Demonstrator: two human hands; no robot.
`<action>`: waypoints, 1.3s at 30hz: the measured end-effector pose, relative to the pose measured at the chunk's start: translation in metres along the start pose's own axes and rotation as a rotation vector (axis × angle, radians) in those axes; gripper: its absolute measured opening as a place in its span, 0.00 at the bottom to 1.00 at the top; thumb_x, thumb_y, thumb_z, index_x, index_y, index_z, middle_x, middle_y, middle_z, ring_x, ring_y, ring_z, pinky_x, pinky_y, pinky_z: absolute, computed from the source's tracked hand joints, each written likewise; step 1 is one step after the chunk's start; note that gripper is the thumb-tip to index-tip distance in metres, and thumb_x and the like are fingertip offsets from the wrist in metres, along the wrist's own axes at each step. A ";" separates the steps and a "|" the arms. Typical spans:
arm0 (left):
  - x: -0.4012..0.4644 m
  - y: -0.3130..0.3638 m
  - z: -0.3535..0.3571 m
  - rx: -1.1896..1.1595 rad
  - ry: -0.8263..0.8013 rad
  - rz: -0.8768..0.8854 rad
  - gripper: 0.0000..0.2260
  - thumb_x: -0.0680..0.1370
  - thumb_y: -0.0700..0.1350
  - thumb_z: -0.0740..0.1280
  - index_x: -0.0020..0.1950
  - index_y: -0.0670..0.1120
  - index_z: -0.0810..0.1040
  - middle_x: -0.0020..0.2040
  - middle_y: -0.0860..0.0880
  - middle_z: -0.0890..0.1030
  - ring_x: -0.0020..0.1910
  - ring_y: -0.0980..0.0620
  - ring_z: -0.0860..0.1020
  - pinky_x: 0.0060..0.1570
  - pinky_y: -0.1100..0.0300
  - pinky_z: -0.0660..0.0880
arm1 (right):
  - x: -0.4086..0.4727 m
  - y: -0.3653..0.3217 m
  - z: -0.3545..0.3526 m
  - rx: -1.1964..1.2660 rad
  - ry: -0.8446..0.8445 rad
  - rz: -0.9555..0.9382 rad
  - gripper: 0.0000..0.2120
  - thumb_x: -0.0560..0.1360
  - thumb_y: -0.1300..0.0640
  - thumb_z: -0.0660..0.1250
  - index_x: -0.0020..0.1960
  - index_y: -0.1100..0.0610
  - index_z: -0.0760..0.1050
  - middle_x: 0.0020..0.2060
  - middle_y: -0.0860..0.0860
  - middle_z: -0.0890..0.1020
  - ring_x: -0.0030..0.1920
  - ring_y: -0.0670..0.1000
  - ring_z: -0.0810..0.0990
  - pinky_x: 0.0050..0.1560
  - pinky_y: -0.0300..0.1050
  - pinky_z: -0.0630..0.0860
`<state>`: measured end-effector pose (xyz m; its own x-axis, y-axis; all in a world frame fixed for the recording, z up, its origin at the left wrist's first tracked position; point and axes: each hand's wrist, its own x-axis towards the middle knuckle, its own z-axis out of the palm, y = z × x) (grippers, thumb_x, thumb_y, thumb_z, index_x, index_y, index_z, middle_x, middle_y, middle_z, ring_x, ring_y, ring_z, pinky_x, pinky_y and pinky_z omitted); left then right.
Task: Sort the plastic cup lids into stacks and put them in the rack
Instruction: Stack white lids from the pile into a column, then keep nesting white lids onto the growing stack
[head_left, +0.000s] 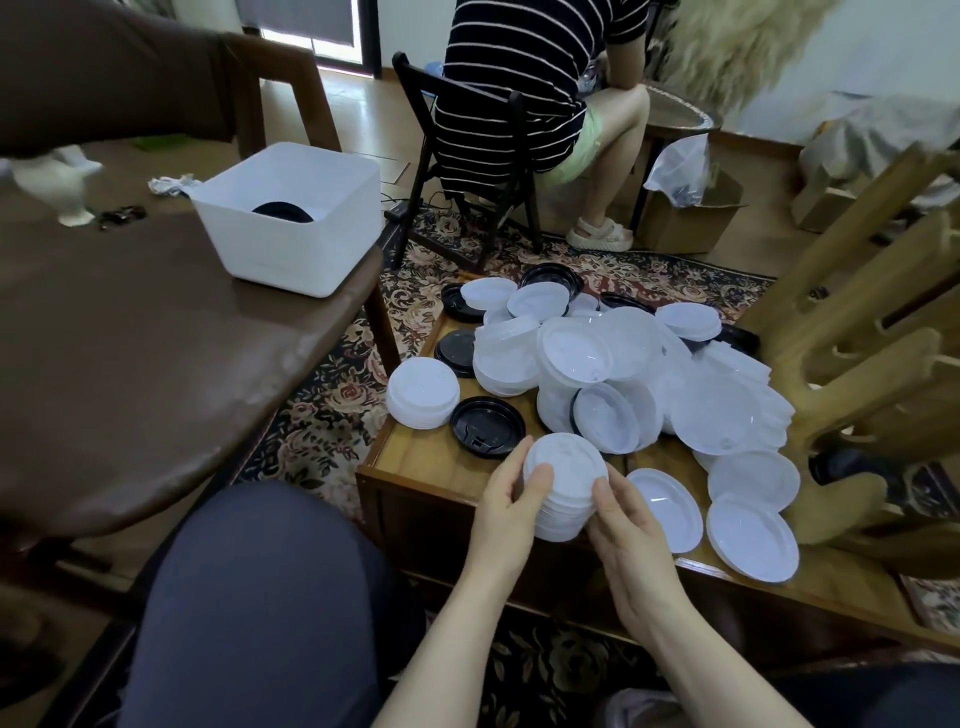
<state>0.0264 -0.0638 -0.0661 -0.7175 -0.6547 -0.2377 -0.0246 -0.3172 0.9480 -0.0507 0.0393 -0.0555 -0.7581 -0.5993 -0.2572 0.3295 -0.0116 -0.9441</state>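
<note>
A stack of white lids (566, 483) is held between both hands over the near edge of the low wooden table (415, 462). My left hand (506, 499) grips its left side with the thumb on the top lid. My right hand (631, 525) holds its right side, thumb against the rim. Behind lies a big heap of white lids (623, 374) mixed with black lids (487, 426). A separate white stack (422, 392) stands at the table's left corner. The wooden rack (872, 364) stands at the right.
A white bin (291, 249) holding a black lid sits on the brown table (130, 364) at left. A person in a striped shirt sits on a dark chair (467, 171) at the back. A cardboard box (685, 213) stands on the floor beyond the patterned rug.
</note>
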 end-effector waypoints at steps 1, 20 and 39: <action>-0.002 0.003 0.000 -0.035 0.008 -0.009 0.20 0.81 0.46 0.66 0.74 0.50 0.70 0.69 0.54 0.76 0.67 0.59 0.74 0.58 0.69 0.73 | -0.002 -0.003 0.001 0.004 -0.008 -0.007 0.23 0.73 0.50 0.65 0.67 0.54 0.74 0.60 0.51 0.82 0.61 0.50 0.80 0.59 0.48 0.75; 0.003 0.179 -0.152 -0.214 0.444 0.292 0.18 0.78 0.43 0.70 0.67 0.51 0.77 0.62 0.52 0.82 0.60 0.53 0.80 0.58 0.58 0.77 | 0.037 -0.069 0.224 0.147 -0.302 -0.100 0.23 0.73 0.52 0.72 0.67 0.55 0.75 0.60 0.49 0.82 0.61 0.47 0.80 0.62 0.45 0.75; 0.060 0.178 -0.242 -0.165 0.698 0.280 0.23 0.81 0.50 0.65 0.77 0.52 0.67 0.72 0.53 0.73 0.64 0.56 0.74 0.56 0.63 0.72 | 0.092 -0.040 0.324 -0.081 -0.479 -0.010 0.23 0.76 0.55 0.71 0.69 0.60 0.72 0.63 0.49 0.79 0.62 0.46 0.78 0.64 0.41 0.74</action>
<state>0.1475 -0.3258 0.0374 -0.0751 -0.9895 -0.1236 0.2364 -0.1381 0.9618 0.0483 -0.2751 0.0258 -0.4106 -0.9007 -0.1418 0.2642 0.0313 -0.9640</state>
